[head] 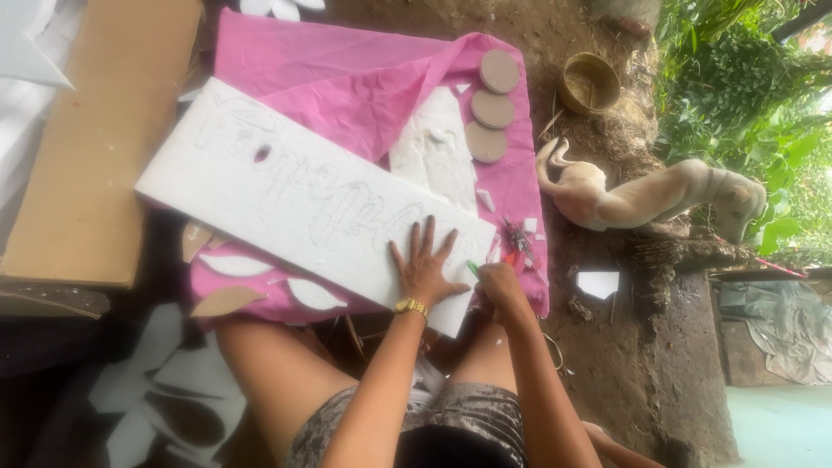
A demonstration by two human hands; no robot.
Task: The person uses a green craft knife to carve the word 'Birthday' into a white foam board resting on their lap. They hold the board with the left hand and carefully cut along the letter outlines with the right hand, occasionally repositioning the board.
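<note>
A long white foam board (286,195) with cursive outlines drawn on it lies slantwise across a pink cloth (347,78). My left hand (425,269), with a gold watch at the wrist, presses flat on the board's near end, fingers spread. My right hand (498,288) is closed around a small green-tipped tool (472,268), which sits at the board's right edge. The tool's working end is hidden, and my knees show below the board.
Three round cardboard discs (492,108) and a white foam piece (438,152) lie on the cloth. Leaf-shaped cutouts (238,266) sit at its left edge. A brown cardboard sheet (95,139) lies on the left. On the right are a dog (641,199), a bowl (589,84) and plants.
</note>
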